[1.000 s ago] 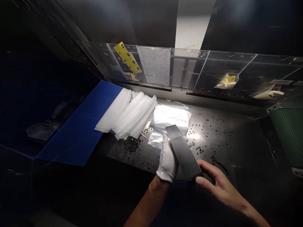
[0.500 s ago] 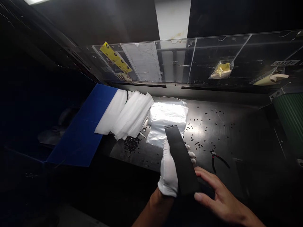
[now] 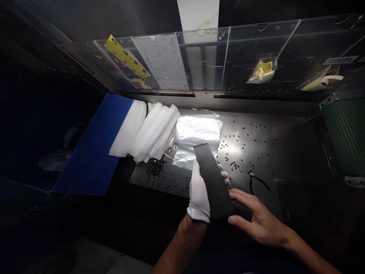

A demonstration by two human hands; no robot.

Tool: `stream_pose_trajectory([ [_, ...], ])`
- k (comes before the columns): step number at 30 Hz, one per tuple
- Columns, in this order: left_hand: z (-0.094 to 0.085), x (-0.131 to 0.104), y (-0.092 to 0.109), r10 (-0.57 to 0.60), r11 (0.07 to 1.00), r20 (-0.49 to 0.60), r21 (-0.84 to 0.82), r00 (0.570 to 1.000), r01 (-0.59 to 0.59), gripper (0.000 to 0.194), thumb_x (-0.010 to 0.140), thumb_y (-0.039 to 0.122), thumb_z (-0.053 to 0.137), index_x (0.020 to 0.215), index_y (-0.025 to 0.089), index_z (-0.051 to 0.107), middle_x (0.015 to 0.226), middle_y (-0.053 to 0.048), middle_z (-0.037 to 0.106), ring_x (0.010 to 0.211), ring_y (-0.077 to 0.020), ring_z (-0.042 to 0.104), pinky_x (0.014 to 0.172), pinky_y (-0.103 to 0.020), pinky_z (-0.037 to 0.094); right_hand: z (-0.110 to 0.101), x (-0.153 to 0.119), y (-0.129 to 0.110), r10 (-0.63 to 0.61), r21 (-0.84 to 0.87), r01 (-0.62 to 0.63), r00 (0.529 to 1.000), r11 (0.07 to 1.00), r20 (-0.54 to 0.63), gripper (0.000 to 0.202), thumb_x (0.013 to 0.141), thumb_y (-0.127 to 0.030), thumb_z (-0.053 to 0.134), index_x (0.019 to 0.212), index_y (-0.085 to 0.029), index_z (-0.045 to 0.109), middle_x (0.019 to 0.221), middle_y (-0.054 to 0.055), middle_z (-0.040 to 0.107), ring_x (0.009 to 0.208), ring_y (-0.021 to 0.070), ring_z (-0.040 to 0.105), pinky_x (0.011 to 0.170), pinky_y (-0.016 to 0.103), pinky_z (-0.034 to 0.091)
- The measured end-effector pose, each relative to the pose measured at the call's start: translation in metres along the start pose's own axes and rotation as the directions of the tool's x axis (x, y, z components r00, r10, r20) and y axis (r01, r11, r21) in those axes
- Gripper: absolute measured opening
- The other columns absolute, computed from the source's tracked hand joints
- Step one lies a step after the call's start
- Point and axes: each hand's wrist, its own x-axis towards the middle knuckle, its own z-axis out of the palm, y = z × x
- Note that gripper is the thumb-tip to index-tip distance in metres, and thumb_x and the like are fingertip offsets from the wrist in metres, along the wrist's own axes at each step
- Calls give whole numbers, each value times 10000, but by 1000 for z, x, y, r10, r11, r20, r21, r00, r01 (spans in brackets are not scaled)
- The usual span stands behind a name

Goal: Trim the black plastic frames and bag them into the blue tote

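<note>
Your gloved left hand (image 3: 199,194) wraps the black bar (image 3: 213,180) over the bench (image 3: 256,146), your bare right hand (image 3: 264,222) part-open at its near end; it looks stiff and smooth, likely slippery, best gripped by its long sides.

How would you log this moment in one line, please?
left hand: gloved, holds black bar | right hand: bare, at near end | pliers: on bench
</note>
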Motion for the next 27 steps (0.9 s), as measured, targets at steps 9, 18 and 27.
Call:
stream_pose_trajectory([
  [9,6,1,-1,12,1000,-42,19,999,-11,425,986,514,499,866,133,646,705,-37,592,588,-151,587,544,-255,494,-4,-2,-1,22,25,-22,1000,999,20,355,958,-368,696,1272,-218,629,1247,105,673,1170,251,644,1062,371,524],
  [18,3,6,-2,34,993,-67,117,997,-26,445,944,513,518,839,109,673,675,-72,627,584,-167,596,568,-277,522,-2,0,2,32,40,-32,999,999,-9,343,955,-379,704,1251,-224,631,1194,86,673,1114,240,640,1015,356,523],
  [27,-5,7,-5,50,996,-28,81,998,-48,434,945,540,550,869,132,676,686,-45,625,587,-167,607,547,-272,519,8,1,5,76,-13,-77,995,997,-60,452,869,-440,799,1227,-210,645,1147,93,674,1056,263,644,916,369,525],
])
